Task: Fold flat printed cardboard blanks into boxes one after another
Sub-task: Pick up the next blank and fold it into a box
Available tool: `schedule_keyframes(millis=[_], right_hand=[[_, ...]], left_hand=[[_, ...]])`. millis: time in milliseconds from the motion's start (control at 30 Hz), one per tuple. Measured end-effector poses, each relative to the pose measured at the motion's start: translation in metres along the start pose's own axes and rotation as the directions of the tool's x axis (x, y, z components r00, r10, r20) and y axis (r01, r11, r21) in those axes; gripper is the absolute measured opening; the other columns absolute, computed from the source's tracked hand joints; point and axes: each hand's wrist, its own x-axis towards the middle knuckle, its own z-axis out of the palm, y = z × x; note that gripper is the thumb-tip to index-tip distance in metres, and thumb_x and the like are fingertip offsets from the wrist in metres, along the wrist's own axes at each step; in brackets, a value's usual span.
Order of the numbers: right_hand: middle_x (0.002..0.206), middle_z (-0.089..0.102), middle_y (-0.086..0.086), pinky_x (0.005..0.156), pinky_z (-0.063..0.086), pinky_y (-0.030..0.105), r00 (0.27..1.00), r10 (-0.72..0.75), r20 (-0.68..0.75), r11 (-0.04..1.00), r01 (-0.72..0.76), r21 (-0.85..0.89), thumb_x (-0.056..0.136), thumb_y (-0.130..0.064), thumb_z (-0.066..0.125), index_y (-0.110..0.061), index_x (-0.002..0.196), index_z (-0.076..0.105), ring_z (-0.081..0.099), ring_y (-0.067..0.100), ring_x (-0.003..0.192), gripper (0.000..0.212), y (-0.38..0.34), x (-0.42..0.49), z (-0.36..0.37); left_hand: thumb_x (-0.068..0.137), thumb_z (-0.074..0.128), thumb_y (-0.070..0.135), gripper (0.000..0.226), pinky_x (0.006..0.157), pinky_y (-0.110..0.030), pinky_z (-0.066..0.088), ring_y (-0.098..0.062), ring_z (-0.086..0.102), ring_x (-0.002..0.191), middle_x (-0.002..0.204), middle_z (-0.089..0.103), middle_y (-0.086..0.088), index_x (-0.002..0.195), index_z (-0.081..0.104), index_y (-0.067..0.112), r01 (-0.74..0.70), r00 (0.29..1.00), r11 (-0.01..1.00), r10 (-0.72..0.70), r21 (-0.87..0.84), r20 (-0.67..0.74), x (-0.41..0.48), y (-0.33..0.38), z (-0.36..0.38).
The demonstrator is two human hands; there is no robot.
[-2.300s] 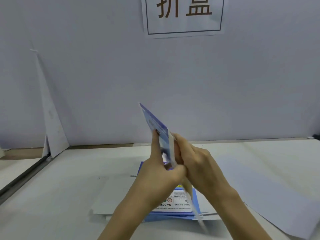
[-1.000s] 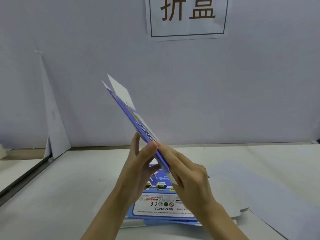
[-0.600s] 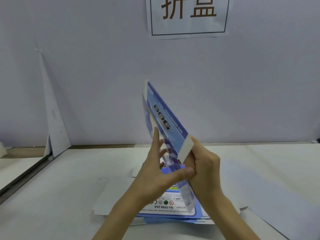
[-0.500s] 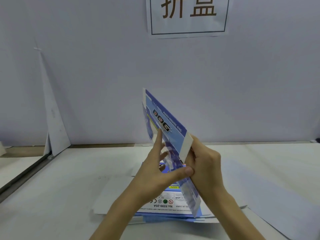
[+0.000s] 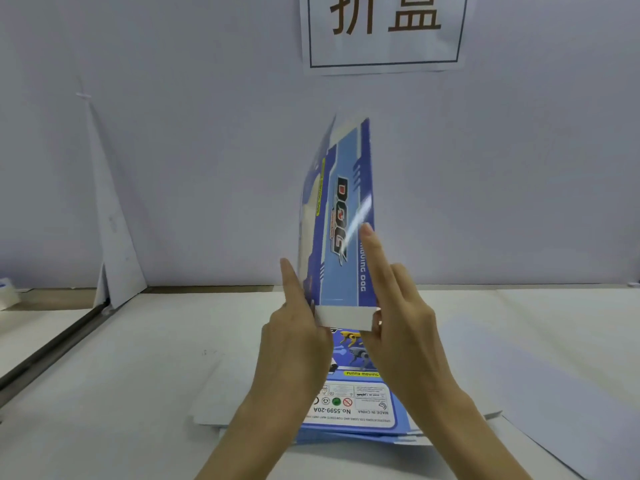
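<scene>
Head view: a pale table runs up to a plain wall. At far left a dark metal rail edges the table. Beside it a tall folded white card leans against the wall. Near the middle a stack of flat blanks lies printed side up on a white sheet, partly hidden by both forearms. A larger loose sheet lies to its right. High on the wall hangs a paper sign with two large brown characters.

Above the stack, off the table, the cardboard blank is held between both hands, partly opened into a sleeve. The left hand lies against its lower left side with one finger straight up along the edge. Its thumb is hidden, so I cannot tell whether it pinches the card. The right hand pinches the lower right edge, forefinger straight up along the blue side and thumb tip at the white flap. The blank's long axis stands almost upright, its top end bowed slightly left. The white flap is its bottom end, nearest the person. A narrow blue panel lettered DOG faces the camera.
</scene>
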Motion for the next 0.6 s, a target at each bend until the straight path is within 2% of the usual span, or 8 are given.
schedule_keyframes(millis=[100, 167, 267, 367, 433, 500, 533, 600], right_hand=[[0.093, 0.052, 0.009, 0.065, 0.057, 0.023, 0.999, -0.028, -0.026, 0.997, 0.026, -0.076, 0.099, -0.015, 0.040, -0.010, 0.147, 0.027, 0.046, 0.007, 0.090, 0.050, 0.007, -0.001, -0.001], [0.109, 0.056, 0.016, 0.071, 0.060, 0.033, 0.999, 0.029, -0.016, 0.999, -0.029, -0.027, 0.093, -0.010, 0.046, -0.008, 0.146, 0.029, 0.053, 0.013, 0.104, 0.055, 0.011, -0.002, 0.002], [0.145, 0.038, 0.017, 0.082, 0.048, 0.010, 0.996, 0.090, 0.009, 0.991, -0.091, 0.096, 0.092, -0.009, 0.054, -0.013, 0.145, 0.025, 0.027, 0.002, 0.133, 0.061, 0.016, -0.006, 0.007], [0.149, 0.037, 0.010, 0.082, 0.048, 0.008, 0.992, 0.126, 0.000, 0.978, -0.124, 0.168, 0.092, -0.021, 0.047, -0.021, 0.149, 0.021, 0.037, 0.009, 0.132, 0.062, 0.018, -0.010, 0.014], [0.146, 0.042, 0.011, 0.080, 0.047, 0.004, 0.987, 0.162, -0.001, 0.967, -0.158, 0.200, 0.092, -0.033, 0.042, -0.025, 0.148, 0.018, 0.048, 0.014, 0.125, 0.061, 0.016, -0.013, 0.017], [0.143, 0.046, 0.014, 0.083, 0.044, 0.002, 0.982, 0.188, 0.032, 0.959, -0.191, 0.211, 0.090, -0.029, 0.050, -0.023, 0.148, 0.021, 0.052, 0.019, 0.121, 0.065, 0.016, -0.017, 0.018], [0.143, 0.046, 0.014, 0.085, 0.046, 0.006, 0.980, 0.191, 0.055, 0.959, -0.198, 0.203, 0.088, -0.022, 0.057, -0.020, 0.148, 0.024, 0.053, 0.020, 0.122, 0.068, 0.016, -0.019, 0.019], [0.147, 0.042, 0.012, 0.088, 0.055, 0.029, 0.991, 0.124, 0.053, 0.983, -0.130, 0.129, 0.084, -0.008, 0.069, -0.012, 0.147, 0.032, 0.052, 0.025, 0.127, 0.074, 0.013, -0.023, 0.023]], left_hand=[[0.095, 0.051, 0.028, 0.063, 0.050, -0.010, 0.047, -0.014, 0.058, 0.088, 0.112, 0.052, 0.006, 0.148, 0.017, 0.027, 0.037, 0.999, 0.999, -0.037, -0.007, -0.008, 0.003, 0.003, -0.009], [0.094, 0.046, 0.032, 0.056, 0.055, -0.012, 0.049, -0.015, 0.060, 0.095, 0.120, 0.054, 0.004, 0.145, 0.026, 0.028, 0.016, 1.000, 0.999, -0.015, -0.050, 0.019, 0.001, 0.009, -0.013], [0.089, 0.048, 0.036, 0.053, 0.056, -0.011, 0.051, -0.013, 0.061, 0.092, 0.114, 0.053, 0.011, 0.139, 0.034, 0.033, 0.020, 0.993, 0.988, -0.002, -0.154, 0.118, -0.004, 0.015, -0.019], [0.093, 0.056, 0.024, 0.034, 0.050, -0.007, 0.048, -0.002, 0.063, 0.085, 0.105, 0.056, 0.019, 0.118, 0.041, 0.042, 0.024, 0.980, 0.965, 0.029, -0.259, 0.197, -0.003, 0.013, -0.027], [0.090, 0.065, 0.022, 0.033, 0.053, -0.008, 0.049, 0.009, 0.062, 0.087, 0.101, 0.059, 0.024, 0.103, 0.045, 0.045, 0.015, 0.963, 0.952, 0.068, -0.305, 0.259, -0.003, 0.013, -0.029], [0.071, 0.075, 0.038, 0.037, 0.055, -0.008, 0.049, 0.013, 0.061, 0.088, 0.093, 0.064, 0.025, 0.097, 0.049, 0.044, 0.014, 0.956, 0.937, 0.090, -0.349, 0.280, -0.007, 0.019, -0.029], [0.060, 0.076, 0.048, 0.046, 0.055, -0.008, 0.049, 0.010, 0.062, 0.086, 0.091, 0.066, 0.023, 0.098, 0.051, 0.041, 0.022, 0.961, 0.922, 0.088, -0.387, 0.263, -0.008, 0.022, -0.028], [0.045, 0.081, 0.068, 0.070, 0.055, -0.013, 0.052, 0.001, 0.068, 0.079, 0.091, 0.069, 0.014, 0.101, 0.057, 0.033, 0.067, 0.987, 0.876, 0.011, -0.478, 0.160, -0.006, 0.022, -0.025]])
